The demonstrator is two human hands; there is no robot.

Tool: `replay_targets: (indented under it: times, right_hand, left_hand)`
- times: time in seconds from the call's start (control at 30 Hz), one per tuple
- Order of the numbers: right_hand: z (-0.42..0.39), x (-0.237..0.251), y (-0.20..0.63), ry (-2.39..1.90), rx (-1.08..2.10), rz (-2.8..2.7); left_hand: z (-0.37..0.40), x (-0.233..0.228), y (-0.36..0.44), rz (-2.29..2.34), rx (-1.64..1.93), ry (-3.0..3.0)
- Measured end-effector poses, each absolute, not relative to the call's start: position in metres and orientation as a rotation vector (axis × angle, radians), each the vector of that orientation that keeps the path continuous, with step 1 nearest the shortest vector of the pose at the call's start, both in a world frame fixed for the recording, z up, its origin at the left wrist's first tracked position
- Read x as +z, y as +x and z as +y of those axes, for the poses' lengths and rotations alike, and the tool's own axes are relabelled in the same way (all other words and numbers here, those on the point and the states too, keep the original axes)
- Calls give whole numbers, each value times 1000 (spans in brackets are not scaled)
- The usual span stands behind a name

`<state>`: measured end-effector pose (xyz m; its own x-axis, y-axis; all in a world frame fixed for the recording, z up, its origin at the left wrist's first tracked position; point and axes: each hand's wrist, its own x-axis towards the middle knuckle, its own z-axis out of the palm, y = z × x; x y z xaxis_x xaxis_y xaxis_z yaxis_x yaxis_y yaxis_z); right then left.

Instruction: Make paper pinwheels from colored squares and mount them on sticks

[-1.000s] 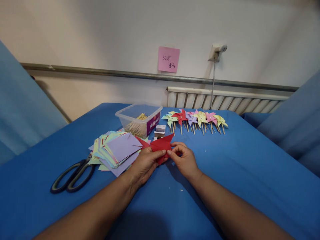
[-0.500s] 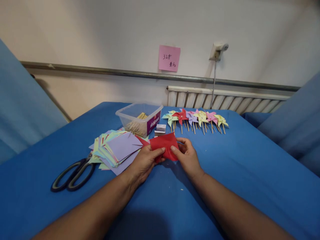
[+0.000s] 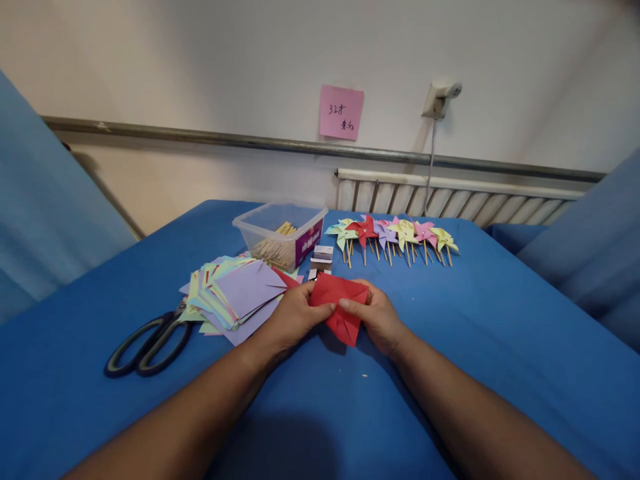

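Red paper square pinched between left hand and right hand, both grasping its upper edges; lower corner hangs just above the blue table.

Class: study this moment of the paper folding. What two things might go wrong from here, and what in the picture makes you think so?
1. The red paper is pinched between the left hand and right hand above the blue table; an uneven pull may tear or crease it.
2. The stack of coloured squares lies right beside the left hand, next to the scissors; a wrist nudge could scatter it.
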<state>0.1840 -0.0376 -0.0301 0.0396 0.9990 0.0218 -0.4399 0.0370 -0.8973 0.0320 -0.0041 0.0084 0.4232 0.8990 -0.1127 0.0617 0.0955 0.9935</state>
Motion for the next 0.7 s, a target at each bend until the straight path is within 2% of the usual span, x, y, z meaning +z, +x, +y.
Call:
replay_targets:
  times: [0.27, 0.4, 0.7]
  right_hand:
    - [-37, -35, 178, -850, 1364, -768]
    - [-36, -38, 175, -811, 1316, -672]
    - [-32, -44, 177, -859, 1098, -598]
  left_hand:
    - [-2, 4, 29, 988, 768, 1559]
    - [-3, -3, 33, 944, 849, 1295]
    - [-10, -7, 38, 748, 752, 679]
